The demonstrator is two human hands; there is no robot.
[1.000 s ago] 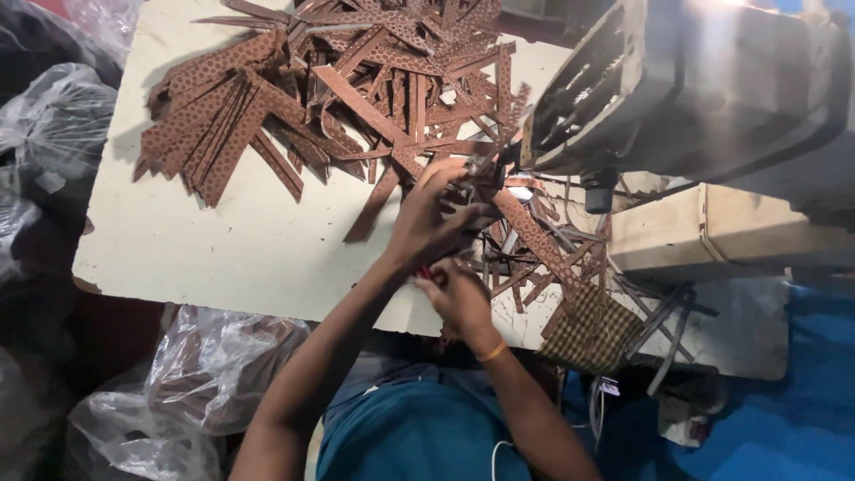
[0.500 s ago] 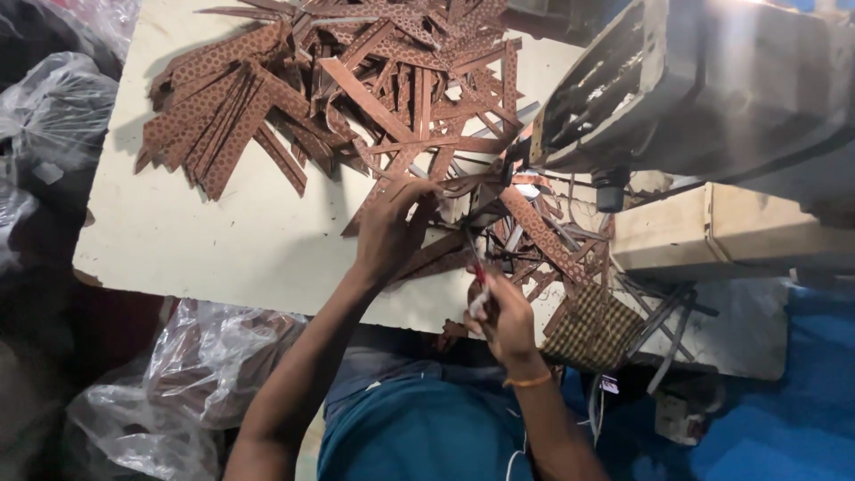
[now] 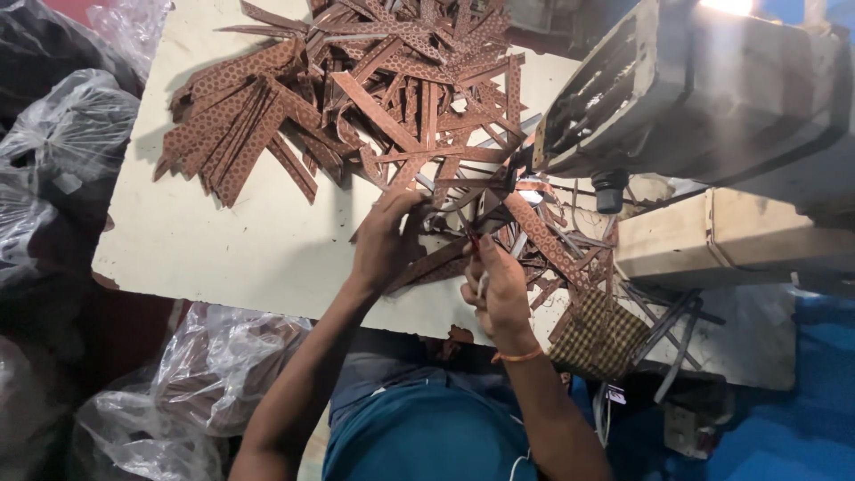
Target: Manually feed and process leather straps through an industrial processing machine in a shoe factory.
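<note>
Beside the table, on the person's left, lie clear crumpled plastic bags (image 3: 76, 147); another clear plastic bag (image 3: 209, 374) below the table edge holds brown pieces, though what exactly they are is hard to tell through the wrinkled film. On the cream-white worn table top (image 3: 223, 240) lies a big loose heap of brown dotted leather-like strips (image 3: 356, 98), crossing each other in all directions.

The left hand (image 3: 387, 245) rests on the table at the near edge of the heap. Its fingers are bent down over one long brown dotted strip (image 3: 436, 260), which runs slanted under the palm toward the right hand. The right hand (image 3: 499, 285) is closed in a loose fist, with the thumb pressed against the fingers. A thin pale thing shows between them, and it seems to be a small tool or a thread, but the view is too blurred to be sure.

Just right of the hands stands a grey sewing machine head (image 3: 704, 89). Near the right wrist, at the table edge, a small dark checked woven cloth piece (image 3: 601, 338) lies among thin dark strips.
</note>
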